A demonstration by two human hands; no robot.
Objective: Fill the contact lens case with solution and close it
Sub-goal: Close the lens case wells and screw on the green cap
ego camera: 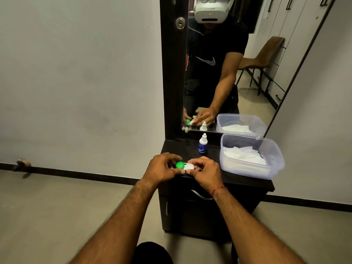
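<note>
Head view: both hands meet over the front left of the dark bench (238,181), clamped on the contact lens case (184,166). Left hand (162,167) pinches the green cap (179,165) end, right hand (204,171) pinches the white cap (189,166) end. Both caps are on; cannot tell if the case touches the bench. Solution bottle (202,144) stands upright behind the case, capped, near the mirror (219,73). Clear plastic container (247,170) holding white tissue (245,155) sits at the right.

Head view, looking down, near dresser top (238,180)
</note>
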